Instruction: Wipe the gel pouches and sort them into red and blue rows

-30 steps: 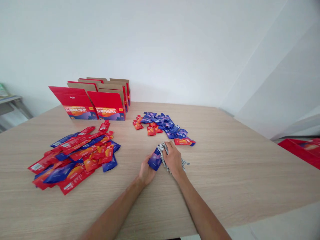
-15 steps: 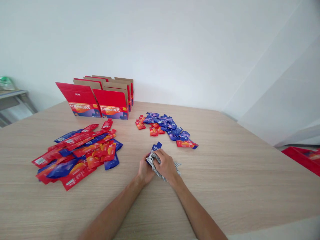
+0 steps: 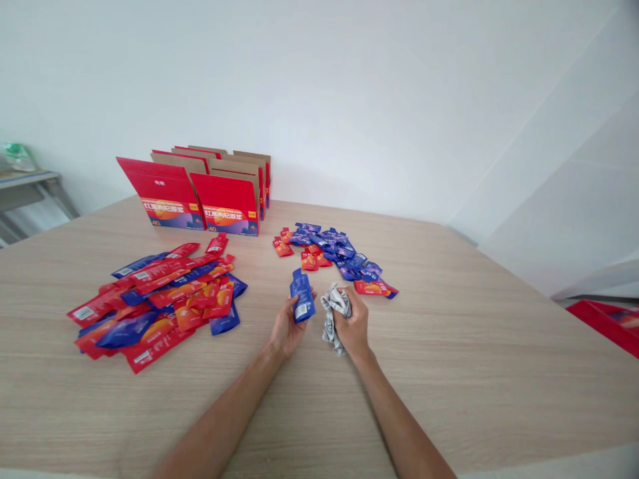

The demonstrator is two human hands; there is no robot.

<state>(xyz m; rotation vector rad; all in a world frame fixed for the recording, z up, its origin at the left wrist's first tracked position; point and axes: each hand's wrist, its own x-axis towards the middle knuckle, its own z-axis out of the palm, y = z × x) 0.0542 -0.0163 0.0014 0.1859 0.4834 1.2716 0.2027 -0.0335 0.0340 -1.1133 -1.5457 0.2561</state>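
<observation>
Workroom, indoor, exact kind unclear. Shows: plain white wall [image 3: 379, 100]; wood-grain table [image 3: 474, 346]; open printed cartons [image 3: 224, 206]; heaped pouches [image 3: 164, 286]; side table [image 3: 30, 178].

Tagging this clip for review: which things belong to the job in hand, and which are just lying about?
In the job:
blue pouch, in the left hand
crumpled cloth, in the right hand
probably left pouch pile, far pouch pile, open boxes

Apparently lying about:
red container, right edge
greenish item on side table

Grey side table [image 3: 46, 177], white wall [image 3: 379, 100]
</observation>
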